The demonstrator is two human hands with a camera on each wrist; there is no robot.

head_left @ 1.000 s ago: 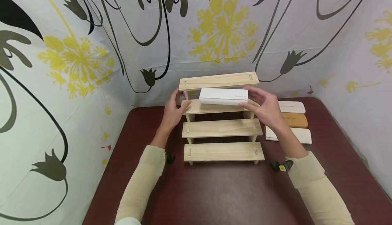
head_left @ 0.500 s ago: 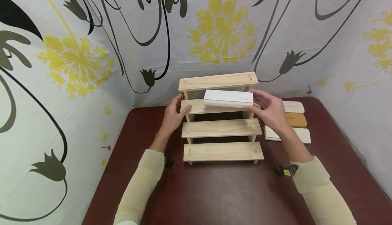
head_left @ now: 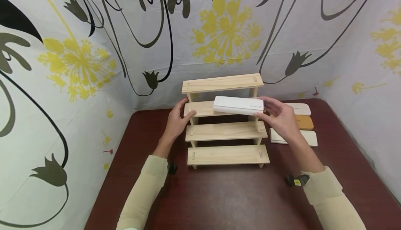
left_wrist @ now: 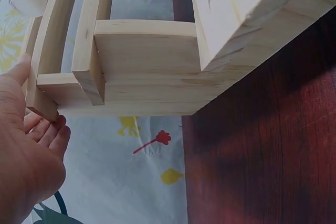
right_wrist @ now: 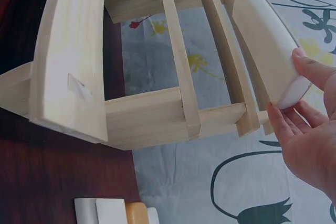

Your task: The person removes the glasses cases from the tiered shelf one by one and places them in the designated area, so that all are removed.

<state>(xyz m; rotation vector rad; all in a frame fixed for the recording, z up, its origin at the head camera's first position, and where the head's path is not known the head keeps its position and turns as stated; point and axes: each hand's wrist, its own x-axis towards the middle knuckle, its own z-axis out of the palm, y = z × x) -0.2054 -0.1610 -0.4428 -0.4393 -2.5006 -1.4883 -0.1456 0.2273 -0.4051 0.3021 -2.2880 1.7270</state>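
Note:
A tiered wooden display stand (head_left: 227, 131) with several steps stands on the table. At its left side, my left hand (head_left: 177, 121) grips the end of the second board from the top. The left wrist view shows the thumb (left_wrist: 22, 69) on one face of that board and the fingers curled under it. My right hand (head_left: 283, 120) pinches the right end of a long white glasses case (head_left: 238, 105), its printed lettering facing up. The case overlaps the second board in the head view. From the right wrist, the case (right_wrist: 270, 45) appears slightly tilted beside the upper boards.
Right of the stand, two white cases (head_left: 302, 109) (head_left: 308, 137) and a tan case (head_left: 304, 122) lie in a row on the dark red-brown table (head_left: 232, 195). A patterned cloth (head_left: 225, 31) hangs close behind the stand.
My right hand has moved right and slightly toward me with the white glasses case, lower in view than the top board. The left hand has stayed at the stand's side.

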